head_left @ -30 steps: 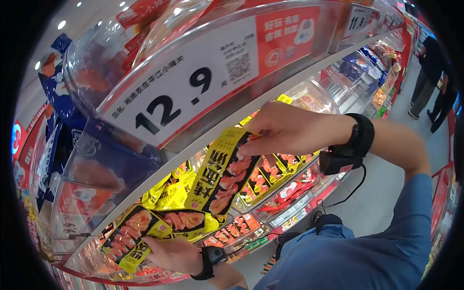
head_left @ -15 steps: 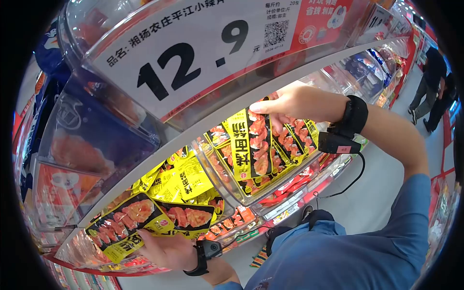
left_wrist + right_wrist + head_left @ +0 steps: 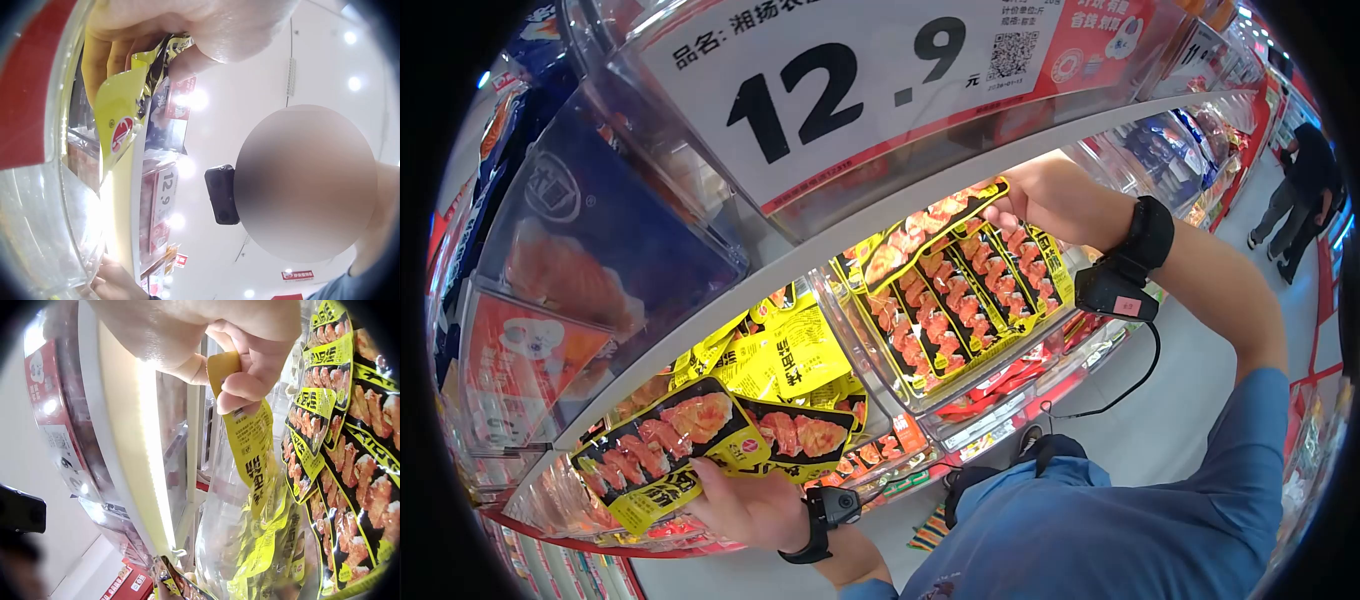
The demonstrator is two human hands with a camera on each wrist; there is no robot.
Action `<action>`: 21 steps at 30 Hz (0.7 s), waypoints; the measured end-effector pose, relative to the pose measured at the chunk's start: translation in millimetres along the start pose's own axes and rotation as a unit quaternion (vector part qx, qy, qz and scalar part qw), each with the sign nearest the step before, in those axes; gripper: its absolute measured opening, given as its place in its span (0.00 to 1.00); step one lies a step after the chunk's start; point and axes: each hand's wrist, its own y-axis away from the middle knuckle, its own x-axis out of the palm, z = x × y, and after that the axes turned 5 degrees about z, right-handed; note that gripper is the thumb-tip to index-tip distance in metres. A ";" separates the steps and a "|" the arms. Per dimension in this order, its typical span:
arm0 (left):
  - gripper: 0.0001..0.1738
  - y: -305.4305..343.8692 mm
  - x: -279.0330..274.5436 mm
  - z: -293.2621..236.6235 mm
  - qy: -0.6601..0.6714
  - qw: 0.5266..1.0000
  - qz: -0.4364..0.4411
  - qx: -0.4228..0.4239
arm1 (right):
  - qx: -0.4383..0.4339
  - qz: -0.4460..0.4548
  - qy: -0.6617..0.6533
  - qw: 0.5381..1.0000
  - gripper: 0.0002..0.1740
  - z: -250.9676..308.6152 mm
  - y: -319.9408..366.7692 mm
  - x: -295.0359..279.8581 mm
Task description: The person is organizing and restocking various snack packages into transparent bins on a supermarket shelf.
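Note:
My left hand [image 3: 750, 510] grips a black-and-yellow snack packet [image 3: 665, 440] by its edge at the lower left, picture side up. A second such packet [image 3: 805, 435] lies partly under it. In the left wrist view, the fingers curl round the yellow packet end [image 3: 122, 112]. My right hand [image 3: 1065, 200] pinches another snack packet [image 3: 930, 225] by one end, between thumb and fingers, tilted above the far edge of the right bin. Its yellow printed back [image 3: 253, 456] shows in the right wrist view. Below it, packets [image 3: 970, 310] stand lined up in a row.
Loose yellow packets [image 3: 785, 355] fill the left bin, beside a clear divider [image 3: 865, 365]. A large price sign [image 3: 850, 90] and a white shelf edge [image 3: 820, 245] overhang the bins. Red packets [image 3: 1000, 375] sit lower down. Two people [image 3: 1300, 190] stand in the aisle.
My right hand has carried its packet from over the left bin to the right bin, then tilted it back, uncovering the row. The left hand still holds its packet, shifted slightly.

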 end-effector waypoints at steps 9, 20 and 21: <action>0.22 6.9 -0.6 -3.9 -0.159 0.981 0.040 0.105 | 0.101 0.155 0.381 0.906 0.27 9.4 23.9 35.4; 0.21 -0.8 7.9 -12.2 -0.005 1.000 -0.015 -0.011 | 0.048 0.292 0.537 0.790 0.33 -11.2 25.4 28.9; 0.21 -2.9 9.7 -13.6 0.074 0.994 -0.048 -0.071 | 0.068 0.298 0.541 0.784 0.32 -5.4 25.1 35.0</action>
